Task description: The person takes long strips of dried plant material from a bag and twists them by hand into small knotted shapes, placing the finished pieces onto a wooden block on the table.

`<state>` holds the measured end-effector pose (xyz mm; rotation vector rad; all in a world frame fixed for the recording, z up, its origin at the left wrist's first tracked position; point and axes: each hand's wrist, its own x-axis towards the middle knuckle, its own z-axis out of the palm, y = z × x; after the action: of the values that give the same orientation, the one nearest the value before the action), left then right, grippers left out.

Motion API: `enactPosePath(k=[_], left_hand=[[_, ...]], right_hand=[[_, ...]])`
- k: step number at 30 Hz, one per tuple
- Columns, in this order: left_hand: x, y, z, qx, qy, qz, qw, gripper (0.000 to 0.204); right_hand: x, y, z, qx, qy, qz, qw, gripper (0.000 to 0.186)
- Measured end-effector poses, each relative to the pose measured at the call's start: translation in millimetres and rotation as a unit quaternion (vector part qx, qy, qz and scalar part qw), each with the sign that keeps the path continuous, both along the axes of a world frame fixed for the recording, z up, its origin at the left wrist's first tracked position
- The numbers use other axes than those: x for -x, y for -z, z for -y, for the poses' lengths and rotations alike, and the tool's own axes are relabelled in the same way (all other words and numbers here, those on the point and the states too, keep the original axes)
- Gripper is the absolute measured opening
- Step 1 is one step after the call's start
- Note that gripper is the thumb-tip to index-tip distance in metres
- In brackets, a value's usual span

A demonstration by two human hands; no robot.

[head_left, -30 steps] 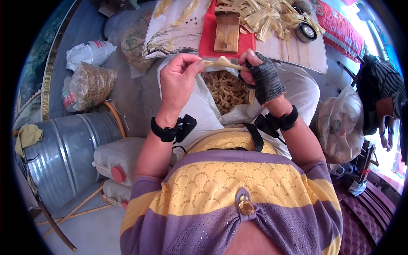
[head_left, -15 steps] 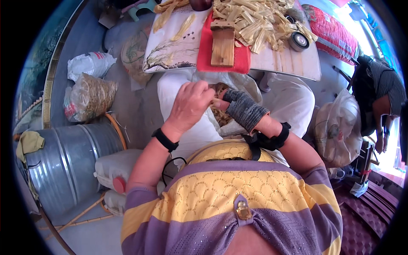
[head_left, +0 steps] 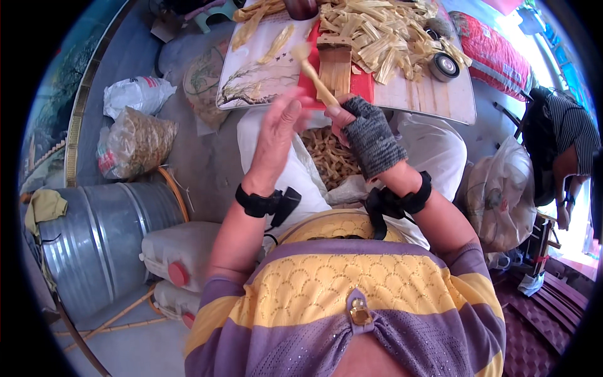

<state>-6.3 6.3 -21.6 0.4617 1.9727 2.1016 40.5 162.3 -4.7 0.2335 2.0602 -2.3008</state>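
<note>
Seemingly partway along: grips one pale strip point(head_left: 323, 90) in the closed, gloved right hand point(head_left: 367, 133), angled toward the table point(head_left: 418, 98), with the left hand point(head_left: 281, 125) open and apparently empty. Has many curled pieces point(head_left: 330, 157) in the sack point(head_left: 348, 190) below, but plenty of loose strips point(head_left: 377, 39) left on the table.

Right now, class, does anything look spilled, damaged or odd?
The right hand, holding a pale strip, wears a grey fingerless glove, but the left hand is bare: an odd mismatch. No spill or damage stands out.

On the table point(head_left: 433, 99), heaped strips point(head_left: 384, 41) lie right of the block point(head_left: 338, 68) (sack point(head_left: 347, 191) in front).
</note>
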Motion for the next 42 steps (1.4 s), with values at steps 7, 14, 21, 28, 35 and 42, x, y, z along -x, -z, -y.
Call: enactPosePath(k=[7, 14, 21, 28, 35, 42], left_hand=[[-15.8, 1.7, -10.9, -0.159, 0.094, 0.181, 0.966, 0.033], [-15.3, 11.7, -6.8, -0.013, -0.028, 0.093, 0.995, 0.021], [-19.7, -4.8, -19.3, -0.045, 0.113, 0.114, 0.986, 0.028], [-27.6, -18.4, -18.6, 0.316, 0.042, -0.338, 0.886, 0.019], [-27.3, -13.3, -17.4, 0.184, -0.144, -0.459, 0.857, 0.030], [-29.4, -13.5, -18.0, 0.146, -0.091, -0.397, 0.902, 0.024]], right_hand=[[-11.2, 24.0, 8.5, -0.110, -0.125, -0.020, 0.986, 0.027], [-19.0, 15.5, -6.9, -0.128, -0.060, 0.040, 0.989, 0.024], [-19.0, -10.1, -3.4, -0.300, 0.005, -0.247, 0.921, 0.020], [-8.7, 18.3, -1.8, -0.394, -0.016, -0.283, 0.874, 0.021], [-0.8, 9.0, 8.8, 0.165, 0.044, 0.034, 0.985, 0.024], [-19.7, -6.6, 14.2, -0.381, 0.015, -0.307, 0.872, 0.017]])
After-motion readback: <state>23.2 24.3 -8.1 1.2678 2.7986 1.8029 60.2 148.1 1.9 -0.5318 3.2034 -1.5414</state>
